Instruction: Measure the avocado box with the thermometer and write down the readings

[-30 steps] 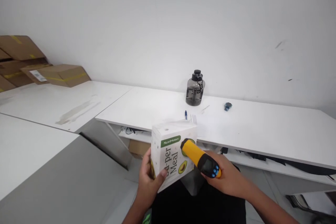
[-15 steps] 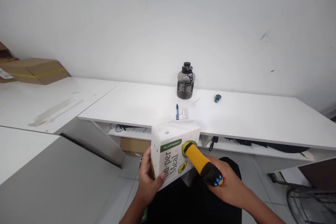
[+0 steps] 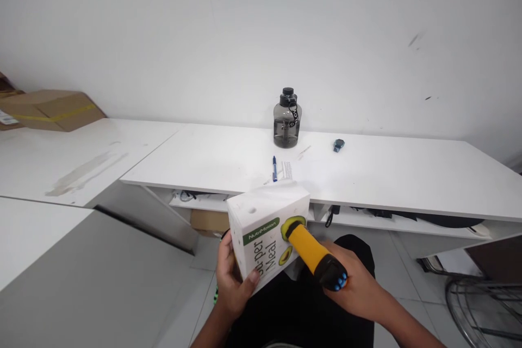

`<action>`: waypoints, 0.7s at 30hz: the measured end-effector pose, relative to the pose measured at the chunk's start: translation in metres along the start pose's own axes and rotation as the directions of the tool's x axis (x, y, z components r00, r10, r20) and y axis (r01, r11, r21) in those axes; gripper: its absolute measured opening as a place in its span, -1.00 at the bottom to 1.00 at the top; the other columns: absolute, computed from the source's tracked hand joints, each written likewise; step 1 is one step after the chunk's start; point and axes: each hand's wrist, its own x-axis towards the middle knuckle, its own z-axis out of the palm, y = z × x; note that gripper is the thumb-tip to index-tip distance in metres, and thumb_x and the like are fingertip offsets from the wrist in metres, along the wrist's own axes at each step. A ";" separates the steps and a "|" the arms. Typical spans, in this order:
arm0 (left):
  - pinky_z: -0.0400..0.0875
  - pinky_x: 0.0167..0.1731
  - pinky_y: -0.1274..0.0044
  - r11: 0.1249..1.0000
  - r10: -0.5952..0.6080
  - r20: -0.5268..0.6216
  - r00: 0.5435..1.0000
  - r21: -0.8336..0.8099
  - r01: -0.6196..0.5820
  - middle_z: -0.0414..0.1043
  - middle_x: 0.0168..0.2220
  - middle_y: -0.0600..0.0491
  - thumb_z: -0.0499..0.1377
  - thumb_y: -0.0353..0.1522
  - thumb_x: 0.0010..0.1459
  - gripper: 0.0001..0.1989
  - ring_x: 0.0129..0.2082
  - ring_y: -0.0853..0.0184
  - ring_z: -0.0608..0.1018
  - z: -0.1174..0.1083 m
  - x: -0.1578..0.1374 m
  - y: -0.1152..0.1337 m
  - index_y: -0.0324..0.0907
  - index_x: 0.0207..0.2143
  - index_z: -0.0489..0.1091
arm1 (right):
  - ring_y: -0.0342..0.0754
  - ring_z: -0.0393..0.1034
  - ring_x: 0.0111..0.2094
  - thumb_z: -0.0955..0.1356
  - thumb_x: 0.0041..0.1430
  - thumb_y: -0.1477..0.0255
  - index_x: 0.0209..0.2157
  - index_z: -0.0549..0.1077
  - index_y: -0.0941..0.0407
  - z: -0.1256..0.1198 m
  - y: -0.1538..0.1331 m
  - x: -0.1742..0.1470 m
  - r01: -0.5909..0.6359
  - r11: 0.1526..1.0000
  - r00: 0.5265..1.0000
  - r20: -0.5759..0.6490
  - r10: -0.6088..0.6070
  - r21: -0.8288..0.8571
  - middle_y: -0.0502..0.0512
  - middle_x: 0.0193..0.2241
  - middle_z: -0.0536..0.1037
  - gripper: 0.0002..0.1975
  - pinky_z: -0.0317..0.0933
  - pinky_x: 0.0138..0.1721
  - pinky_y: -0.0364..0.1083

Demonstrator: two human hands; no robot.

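Before the table (image 3: pixel 391 174), my left hand (image 3: pixel 231 280) is pinching the NutriMotion box (image 3: pixel 265 242). My right hand (image 3: pixel 354 283) is gripping the infrared thermometer (image 3: pixel 312 252), slanting leftward toward the box.

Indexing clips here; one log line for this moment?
left hand: holds white box | right hand: grips yellow device, aimed at box | table: bottle, pen

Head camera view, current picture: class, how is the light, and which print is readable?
In the head view, light looks soft and even, with no hard-edged shadows on the table; in the same view, the box's "NutriMotion" is readable, but fine print beside the pen is too small to read.
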 end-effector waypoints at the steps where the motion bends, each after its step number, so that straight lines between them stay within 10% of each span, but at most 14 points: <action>1: 0.52 -0.25 0.33 1.000 0.006 -0.004 1.000 0.005 -0.006 0.40 -0.02 -0.16 0.31 -0.19 -0.09 -0.22 -0.12 0.07 0.53 0.000 0.000 0.000 -0.13 0.16 0.08 | -0.12 0.33 -0.39 0.28 -0.12 0.67 -0.32 0.30 0.07 0.000 0.000 0.001 0.005 1.000 1.000 0.001 -0.005 -0.004 -0.02 -0.36 0.43 -0.71 0.18 -0.40 -0.16; 21: 0.50 -0.32 0.41 0.998 0.058 -0.003 0.998 0.021 -0.058 0.42 -0.07 -0.17 0.31 -0.17 -0.11 -0.19 -0.16 0.10 0.54 -0.005 0.003 -0.001 -0.17 0.16 0.09 | -0.07 0.36 -0.36 0.30 -0.01 0.57 -0.18 0.31 0.08 0.005 -0.003 -0.001 0.053 0.998 0.999 0.007 -0.053 -0.037 0.07 -0.31 0.45 -0.70 0.24 -0.38 -0.11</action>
